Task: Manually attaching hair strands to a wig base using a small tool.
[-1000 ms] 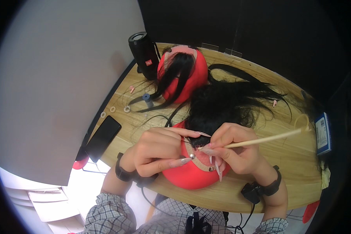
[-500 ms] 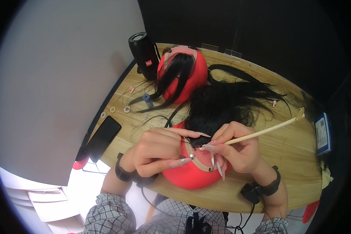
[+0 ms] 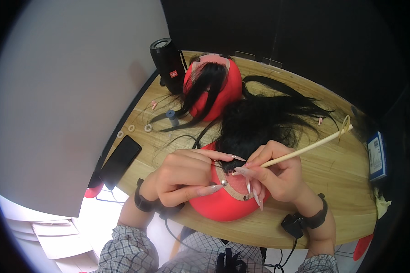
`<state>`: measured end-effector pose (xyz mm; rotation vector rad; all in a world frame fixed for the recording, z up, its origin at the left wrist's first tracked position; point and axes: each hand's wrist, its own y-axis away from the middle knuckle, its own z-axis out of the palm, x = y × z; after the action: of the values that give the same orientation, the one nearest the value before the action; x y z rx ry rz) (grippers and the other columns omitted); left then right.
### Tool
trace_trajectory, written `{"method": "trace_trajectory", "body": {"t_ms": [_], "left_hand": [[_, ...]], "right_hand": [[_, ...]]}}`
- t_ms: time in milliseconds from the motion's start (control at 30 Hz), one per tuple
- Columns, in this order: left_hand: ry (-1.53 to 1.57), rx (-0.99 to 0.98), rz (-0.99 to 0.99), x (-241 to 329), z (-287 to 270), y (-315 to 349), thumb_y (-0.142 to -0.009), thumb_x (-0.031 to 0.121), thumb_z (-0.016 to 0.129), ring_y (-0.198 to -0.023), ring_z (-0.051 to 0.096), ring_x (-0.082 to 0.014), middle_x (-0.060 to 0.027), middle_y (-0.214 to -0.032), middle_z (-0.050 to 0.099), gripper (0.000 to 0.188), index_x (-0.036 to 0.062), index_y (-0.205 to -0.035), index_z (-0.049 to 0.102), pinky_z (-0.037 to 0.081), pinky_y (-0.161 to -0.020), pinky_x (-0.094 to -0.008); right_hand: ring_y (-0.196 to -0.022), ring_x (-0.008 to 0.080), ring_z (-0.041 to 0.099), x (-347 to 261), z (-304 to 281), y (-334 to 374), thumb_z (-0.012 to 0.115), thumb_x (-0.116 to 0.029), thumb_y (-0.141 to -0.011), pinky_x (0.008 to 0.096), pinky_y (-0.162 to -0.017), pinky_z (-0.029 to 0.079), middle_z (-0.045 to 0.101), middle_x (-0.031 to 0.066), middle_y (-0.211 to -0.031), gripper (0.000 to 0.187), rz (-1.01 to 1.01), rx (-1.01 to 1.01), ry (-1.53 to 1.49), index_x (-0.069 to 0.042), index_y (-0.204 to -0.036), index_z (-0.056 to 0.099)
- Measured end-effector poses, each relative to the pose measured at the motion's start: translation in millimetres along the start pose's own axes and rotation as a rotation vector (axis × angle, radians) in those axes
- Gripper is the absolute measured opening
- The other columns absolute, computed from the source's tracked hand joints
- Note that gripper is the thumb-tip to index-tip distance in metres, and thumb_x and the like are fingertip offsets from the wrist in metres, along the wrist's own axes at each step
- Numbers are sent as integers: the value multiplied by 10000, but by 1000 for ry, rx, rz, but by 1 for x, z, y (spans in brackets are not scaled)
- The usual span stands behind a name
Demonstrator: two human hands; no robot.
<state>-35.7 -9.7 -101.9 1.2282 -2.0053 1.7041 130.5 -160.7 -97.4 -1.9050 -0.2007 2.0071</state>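
Observation:
A red rounded wig block [image 3: 223,210] stands at the table's near edge, carrying a pink mesh cap [image 3: 238,183] with a beige border and long black hair [image 3: 246,129] swept back. My left hand [image 3: 180,176] rests on its left side, thumb and forefinger spread, other fingers curled. The forefinger lies along the hair's front edge; the thumb touches the border by a silver ball-headed pin [image 3: 224,182]. My right hand [image 3: 278,175] pinches a slim pale stick-shaped tool [image 3: 307,149], its working end at the hairline and its rear end pointing up right. The fingertips hide the exact tip.
Behind stands a second red wig block [image 3: 234,84] with black hair, beside a black cylindrical speaker [image 3: 166,63]. A phone [image 3: 120,161], small rings [image 3: 148,128] and a grey-blue spool [image 3: 171,117] lie left. A blue-and-white box [image 3: 376,155] stands at the right edge.
The rear end of the stick-shaped tool has swung slightly left, and the loop at that end stands differently. My left hand and the wig block look unmoved.

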Motion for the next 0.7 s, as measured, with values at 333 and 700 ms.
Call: {"method": "trace_trajectory", "body": {"t_ms": [333, 700], "left_hand": [[-10, -105, 27, 1, -7, -2, -779, 23, 583, -509, 540, -281, -116, -549, 499, 182, -18, -607, 542, 467, -918, -543], [4, -7, 15, -1, 0, 0, -720, 66, 605, -434, 503, -254, -117, -478, 475, 202, -25, -545, 563, 480, -881, -560]], "right_hand": [[-527, 80, 604, -1, -1, 0, 567, 21, -896, 177, -415, 458, 625, 95, -721, 40, 33, -14, 6, 32, -877, 533], [-537, 86, 609, 1, -1, -1, 560, 68, -873, 187, -417, 465, 628, 111, -774, 53, -25, -17, 20, 47, -830, 539]]}}
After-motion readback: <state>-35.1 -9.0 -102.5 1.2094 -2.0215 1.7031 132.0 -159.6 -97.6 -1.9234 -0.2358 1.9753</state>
